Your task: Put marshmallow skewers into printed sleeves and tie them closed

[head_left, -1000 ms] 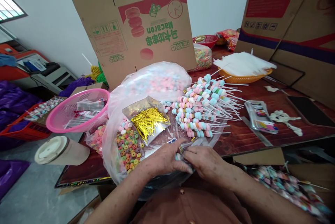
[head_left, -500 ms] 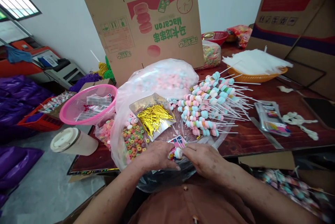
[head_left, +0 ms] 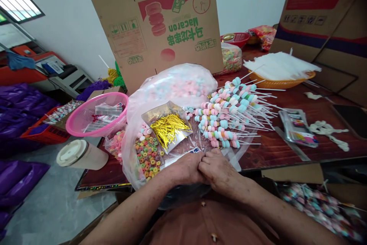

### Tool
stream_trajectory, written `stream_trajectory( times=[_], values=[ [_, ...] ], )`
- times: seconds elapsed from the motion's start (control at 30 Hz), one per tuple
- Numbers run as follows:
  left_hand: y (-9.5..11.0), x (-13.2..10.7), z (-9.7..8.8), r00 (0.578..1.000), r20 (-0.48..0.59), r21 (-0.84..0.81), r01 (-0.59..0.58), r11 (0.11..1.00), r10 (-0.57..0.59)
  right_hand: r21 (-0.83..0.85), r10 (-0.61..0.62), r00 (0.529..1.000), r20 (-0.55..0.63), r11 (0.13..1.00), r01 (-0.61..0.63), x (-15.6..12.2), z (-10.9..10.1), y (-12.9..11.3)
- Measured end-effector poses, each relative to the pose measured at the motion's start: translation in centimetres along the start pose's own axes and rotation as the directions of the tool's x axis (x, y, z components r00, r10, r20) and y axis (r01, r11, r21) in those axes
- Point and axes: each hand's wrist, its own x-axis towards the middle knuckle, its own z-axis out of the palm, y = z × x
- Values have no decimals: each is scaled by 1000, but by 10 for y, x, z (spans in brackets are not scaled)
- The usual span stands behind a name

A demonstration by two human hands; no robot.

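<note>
At the table's near edge, in the head view, the left hand and right hand now meet, fingers curled together; half a second ago they stood slightly apart, with a white candy piece and a colourful wrapper visible between them; both are now covered, so I cannot tell how tightly either hand grips or what it holds; a corner of a printed packet shows just beyond the fingers; the marshmallow skewers lie beyond the right hand, the gold ties beyond the left, both unmoved; the standing carton reads "Macaron" and "马卡龙串串", upside down, beside pictured macarons and a clock; its smaller print, and that on the stacked sleeves, is too small to read.
</note>
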Motion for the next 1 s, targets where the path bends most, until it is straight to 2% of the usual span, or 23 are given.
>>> stream_trajectory(
  times=[0.07,0.13,0.23,0.3,0.43,0.5,0.6,0.67,0.7,0.77,0.8,0.83,0.87,0.9,0.93,1.0],
  values=[
    [-7,-10,-14,998,-52,7,26,1000,-25,18,37,999,-26,999,-37,-3,2,5],
    [-17,-27,-32,989,-77,122,136,983,-127,47,70,996,-56,997,-68,-7,-3,13],
    [-31,-46,-44,968,65,210,225,952,-243,90,87,993,-75,993,-80,-12,-15,22],
    [-36,-49,-37,971,117,112,196,974,-209,95,50,998,-50,994,-45,-12,-22,23],
    [-37,-39,-10,996,43,-89,82,993,-78,53,1,1000,14,999,-2,-4,-23,14],
    [-34,-35,-1,997,46,-178,67,982,-60,40,1,998,58,999,-4,2,-18,7],
    [-31,-35,8,986,116,-356,155,922,-121,45,-1,991,136,999,-5,10,-9,0],
    [-31,-37,13,976,133,-404,212,890,-173,66,-12,988,157,998,1,15,-3,-1],
    [-31,-38,16,974,107,-410,227,883,-200,93,-16,990,137,996,3,18,0,0],
    [-33,-39,19,962,9,-450,247,858,-273,204,53,999,2,977,-53,22,4,2],
    [-33,-40,19,947,-46,-502,253,827,-317,299,153,985,-84,946,-122,24,5,2],
    [-33,-40,19,928,-94,-567,248,785,-361,415,279,951,-137,888,-200,26,7,2],
    [-32,-40,19,910,-128,-632,232,739,-395,535,387,915,-119,801,-269,29,9,1],
    [-31,-39,19,893,-152,-685,213,697,-423,635,445,895,-39,702,-322,31,12,-2],
    [-30,-40,19,881,-163,-725,199,660,-445,706,449,891,68,609,-361,34,15,-6],
    [-28,-41,20,869,-161,-777,181,603,-468,784,382,892,239,467,-410,39,25,-17]
  ],
)
